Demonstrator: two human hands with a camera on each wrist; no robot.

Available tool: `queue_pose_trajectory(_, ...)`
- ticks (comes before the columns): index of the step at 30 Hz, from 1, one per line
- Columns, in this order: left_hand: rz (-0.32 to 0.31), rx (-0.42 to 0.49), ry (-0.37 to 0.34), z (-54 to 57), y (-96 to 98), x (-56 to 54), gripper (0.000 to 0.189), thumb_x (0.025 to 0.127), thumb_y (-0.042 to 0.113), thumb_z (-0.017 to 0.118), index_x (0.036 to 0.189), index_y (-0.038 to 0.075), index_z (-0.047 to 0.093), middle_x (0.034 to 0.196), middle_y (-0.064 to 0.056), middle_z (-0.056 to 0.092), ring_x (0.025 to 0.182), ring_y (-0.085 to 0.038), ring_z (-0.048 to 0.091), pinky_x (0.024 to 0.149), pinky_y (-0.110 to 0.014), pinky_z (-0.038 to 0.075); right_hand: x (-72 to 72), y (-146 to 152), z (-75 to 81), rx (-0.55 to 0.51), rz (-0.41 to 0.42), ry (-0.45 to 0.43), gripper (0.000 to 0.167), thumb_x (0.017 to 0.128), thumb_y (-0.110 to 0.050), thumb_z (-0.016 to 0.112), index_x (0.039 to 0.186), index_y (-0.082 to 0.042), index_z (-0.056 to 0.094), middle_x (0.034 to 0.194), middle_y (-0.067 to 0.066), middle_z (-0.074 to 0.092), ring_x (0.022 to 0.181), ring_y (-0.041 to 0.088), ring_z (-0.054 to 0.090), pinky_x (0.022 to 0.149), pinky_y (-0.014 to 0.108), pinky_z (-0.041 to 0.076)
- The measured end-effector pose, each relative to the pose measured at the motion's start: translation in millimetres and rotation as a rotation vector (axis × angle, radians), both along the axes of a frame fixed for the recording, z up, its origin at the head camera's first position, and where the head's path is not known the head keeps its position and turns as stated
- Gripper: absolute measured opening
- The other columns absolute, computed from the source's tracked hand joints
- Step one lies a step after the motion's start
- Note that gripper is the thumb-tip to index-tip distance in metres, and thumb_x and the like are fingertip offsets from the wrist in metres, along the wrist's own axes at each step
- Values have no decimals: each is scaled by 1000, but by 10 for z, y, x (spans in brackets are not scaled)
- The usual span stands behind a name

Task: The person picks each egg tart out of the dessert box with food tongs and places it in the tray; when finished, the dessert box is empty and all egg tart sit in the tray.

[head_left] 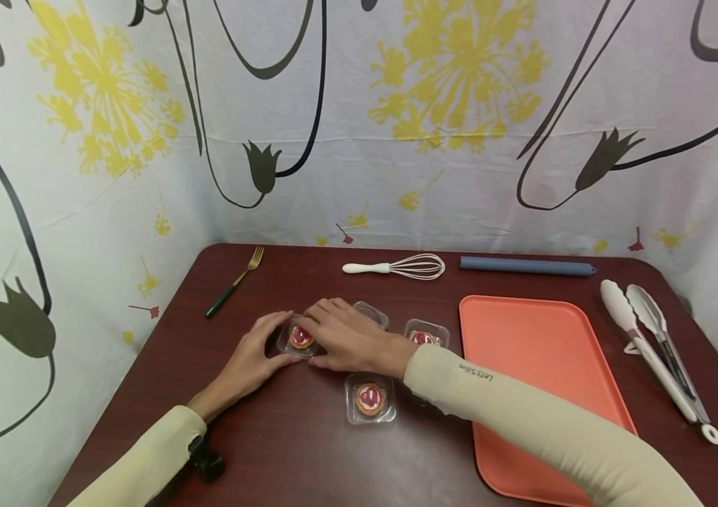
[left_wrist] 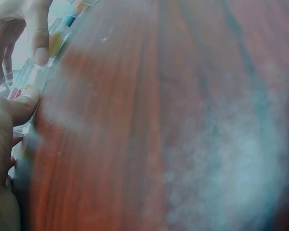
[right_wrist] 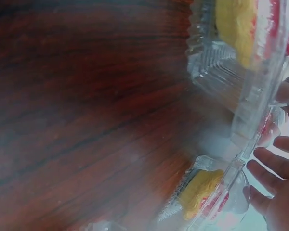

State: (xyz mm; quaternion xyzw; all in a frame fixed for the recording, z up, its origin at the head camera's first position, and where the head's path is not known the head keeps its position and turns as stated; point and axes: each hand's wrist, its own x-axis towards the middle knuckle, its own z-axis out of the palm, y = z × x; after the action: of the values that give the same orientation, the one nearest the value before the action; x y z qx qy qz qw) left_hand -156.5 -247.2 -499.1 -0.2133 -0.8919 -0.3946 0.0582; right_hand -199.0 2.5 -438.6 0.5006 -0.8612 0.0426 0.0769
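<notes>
A small tart with a red top [head_left: 301, 336] sits in a clear plastic clamshell box [head_left: 283, 345] on the table. My left hand [head_left: 251, 362] holds its left side between thumb and fingers. From the right, my right hand [head_left: 346, 338] reaches over it, thumb at the near edge and fingers at the far edge, hiding part of the box. Both thumbs [left_wrist: 29, 98] meet the box's edge in the left wrist view. Other boxed tarts lie close by: one nearer me [head_left: 369, 398], one [head_left: 424, 336] partly behind my right wrist. Another clear box [head_left: 372, 313] shows behind that hand.
An orange tray [head_left: 536, 338] lies to the right, under my right sleeve. Tongs [head_left: 663, 359] rest beyond it. Along the back are a whisk [head_left: 397, 267] and a blue-grey rod [head_left: 526, 265]. A gold fork with a green handle [head_left: 235, 282] lies back left.
</notes>
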Motion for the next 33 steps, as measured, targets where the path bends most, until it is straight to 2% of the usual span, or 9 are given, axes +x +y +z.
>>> queue_pose_trajectory(7,5,-4,15,-15,-1,0,82,89,11,94,160,2,53,161,-20,52,149,-38,51,116,-61,47,-13,-7,-5,-13,31,2,73,95,-47,85,152,-6,63,139,7,68,129,23,62,117,40,48)
queue_pose_trajectory(22,8,-12,15,-21,3,0,82,90,11,93,160,1,52,161,-20,52,149,-38,52,117,-60,47,-56,-15,71,-27,67,-74,72,92,-38,88,150,-3,64,136,9,70,125,25,65,112,38,52)
queue_pose_trajectory(33,16,-17,29,-19,15,2,82,90,13,94,160,2,52,160,-19,53,148,-37,53,117,-60,46,-72,0,100,-56,81,-155,67,96,-35,86,150,-2,64,135,11,70,123,25,65,109,36,54)
